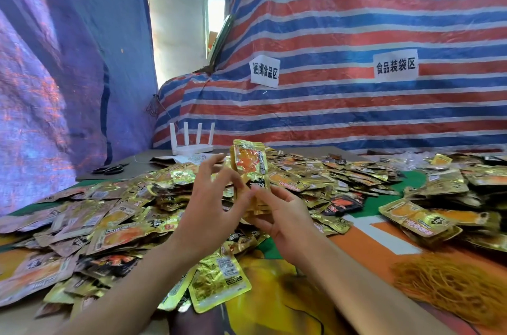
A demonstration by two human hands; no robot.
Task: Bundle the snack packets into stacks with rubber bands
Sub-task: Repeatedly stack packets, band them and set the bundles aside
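A small stack of gold snack packets (251, 164) stands upright in the air above the table, orange picture facing me. My right hand (282, 214) grips the stack's lower end from the right. My left hand (211, 203) is at the stack's left side with fingers spread, thumb and fingertips touching the packets. Whether a band runs round the stack I cannot tell. Loose gold packets (131, 225) cover the table around both hands. A heap of tan rubber bands (450, 288) lies at the lower right.
A white router (192, 146) with several antennas and black scissors (109, 169) sit at the table's far left. A striped tarp wall (356, 32) with two paper signs rises behind. More packets (428, 219) pile at the right on an orange and green mat (384, 236).
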